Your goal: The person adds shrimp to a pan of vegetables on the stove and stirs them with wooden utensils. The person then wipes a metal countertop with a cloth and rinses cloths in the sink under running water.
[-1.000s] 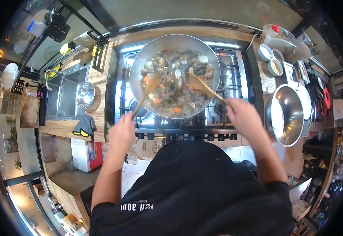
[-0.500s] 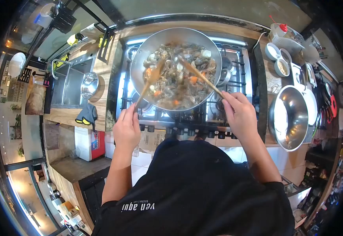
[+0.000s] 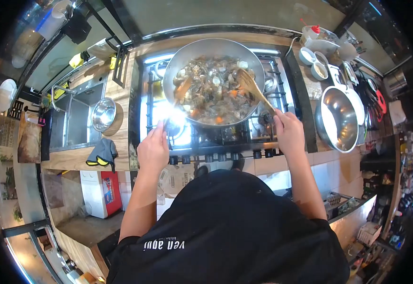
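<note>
With the pan as the clock's centre, a steel sink (image 3: 84,111) lies towards nine o'clock, its rim partly covered by a metal bowl (image 3: 104,114). Towards eight, a grey cloth (image 3: 101,152) with yellow edging lies at the edge of the wooden bench (image 3: 123,106), its folds obscuring its full shape.

Between seven and eight, the left hand (image 3: 153,150) has its grip closed around the handle of one wooden spatula (image 3: 183,88). Glare swallows much of that handle, and the blurred blade sits at the pan's nine o'clock side.

The wide pan (image 3: 214,46) stands on the stove (image 3: 204,143); its food (image 3: 216,92) is a hazy mix with orange and white pieces, otherwise hard to identify. At three o'clock inside it is a second wooden spatula (image 3: 250,85); whether its tip is sunk cannot be told. Its handle end is hidden within the right hand (image 3: 289,132), clamped on it at four o'clock.

Beyond, towards half past three, a large steel bowl (image 3: 347,120) carries a bright patch, possibly glare.
</note>
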Demonstrator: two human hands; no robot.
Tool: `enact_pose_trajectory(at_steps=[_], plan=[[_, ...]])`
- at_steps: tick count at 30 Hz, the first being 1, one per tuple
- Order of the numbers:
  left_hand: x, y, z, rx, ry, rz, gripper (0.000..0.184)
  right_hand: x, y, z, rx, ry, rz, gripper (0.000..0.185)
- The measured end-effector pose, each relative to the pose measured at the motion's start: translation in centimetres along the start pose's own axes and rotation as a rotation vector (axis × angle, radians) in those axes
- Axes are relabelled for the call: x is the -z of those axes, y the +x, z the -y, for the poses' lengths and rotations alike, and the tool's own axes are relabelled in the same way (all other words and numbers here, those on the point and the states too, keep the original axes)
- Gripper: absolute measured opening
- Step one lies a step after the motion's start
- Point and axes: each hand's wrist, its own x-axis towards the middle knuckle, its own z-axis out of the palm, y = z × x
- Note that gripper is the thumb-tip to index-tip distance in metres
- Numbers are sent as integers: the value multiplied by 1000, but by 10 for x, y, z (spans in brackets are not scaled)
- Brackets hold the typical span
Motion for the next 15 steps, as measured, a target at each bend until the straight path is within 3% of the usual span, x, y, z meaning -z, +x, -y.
enact_pose_trajectory(at_steps=[3, 15], plan=[[7, 3, 6, 56, -79, 98, 42, -3, -15, 8, -26, -20, -45, 25], [18, 24, 48, -110, -129, 218, 42, -23, -99, 24, -252, 66, -316, 30]])
